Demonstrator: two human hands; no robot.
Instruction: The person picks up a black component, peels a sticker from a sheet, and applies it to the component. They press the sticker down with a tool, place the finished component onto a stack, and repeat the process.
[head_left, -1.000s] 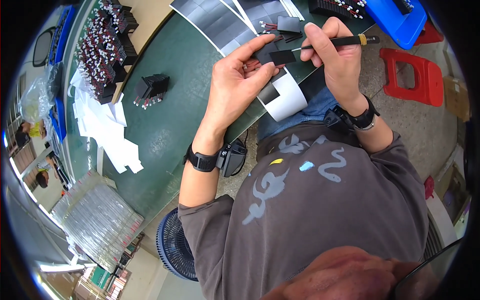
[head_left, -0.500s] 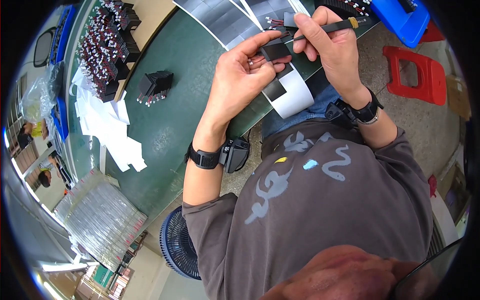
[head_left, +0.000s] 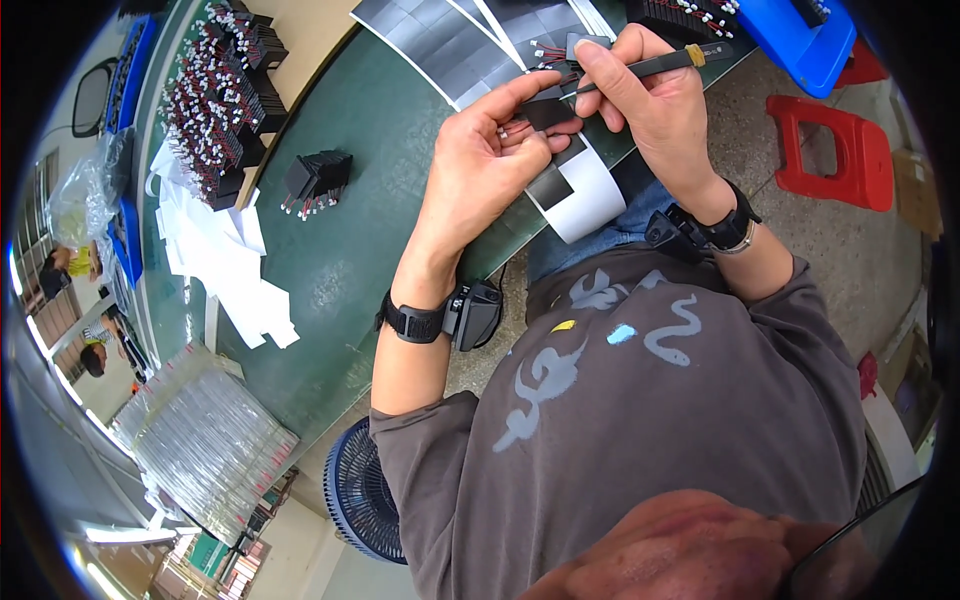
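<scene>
Pinched in my left hand point(head_left: 480, 165) is a small flat black block point(head_left: 550, 112) with thin red wires and a white connector by the fingers. My right hand point(head_left: 660, 115) grips dark tweezers point(head_left: 660, 64) with a yellowish band, their tips at the block's upper edge. Whether the tips pinch anything is too small to tell. Just beneath the hands, a white backing strip point(head_left: 592, 205) with black patches curls over the table edge. Another wired black block point(head_left: 583, 45) is partly hidden behind my right fingers.
On the green table point(head_left: 320, 250) sit a small cluster of black wired blocks point(head_left: 318, 175), a larger wired heap point(head_left: 215, 110), white paper scraps point(head_left: 225, 260) and dark printed sheets point(head_left: 425, 45). Wrapped clear strips point(head_left: 205, 430) are stacked lower left. A red stool point(head_left: 835, 155) and a fan point(head_left: 360, 490) stand nearby.
The black block in my left hand has tilted slightly. My right hand and the tweezers have shifted a little down and left. The whole view has moved slightly; both grips stay the same.
</scene>
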